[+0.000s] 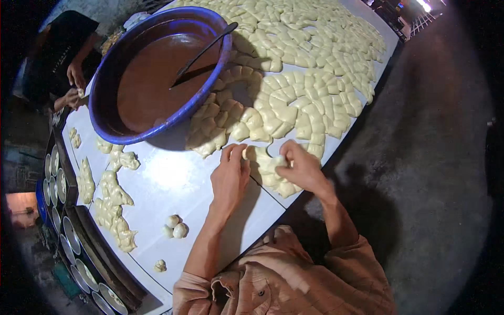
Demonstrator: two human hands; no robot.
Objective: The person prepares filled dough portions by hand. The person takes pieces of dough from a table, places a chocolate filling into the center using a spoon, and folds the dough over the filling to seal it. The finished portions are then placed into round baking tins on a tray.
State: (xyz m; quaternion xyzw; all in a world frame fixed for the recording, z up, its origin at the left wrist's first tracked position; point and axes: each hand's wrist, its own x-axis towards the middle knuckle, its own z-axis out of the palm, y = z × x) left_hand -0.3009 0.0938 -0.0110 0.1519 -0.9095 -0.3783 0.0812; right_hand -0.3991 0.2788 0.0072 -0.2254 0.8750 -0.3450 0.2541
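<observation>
Pale yellow dough pieces point(310, 100) cover much of the white table, many pressed against each other. At the near edge of this spread, a soft piece of dough point(264, 164) is stretched between my two hands. My left hand point(231, 169) has its fingers curled closed at the left side of that piece. On its right side my right hand point(303, 167) pinches the dough between thumb and fingers. Further left, a large blue basin point(181, 122) holds a smooth brown filling point(152, 79). A dark-handled spoon point(205, 52) leans in it against the rim.
Small pale balls point(179, 230) and a single lump point(160, 265) lie left of my left forearm. Dough strips point(113, 210) line the table's left side. Beyond that edge are round metal tins point(84, 275). A person's hands point(73, 92) work at the far left.
</observation>
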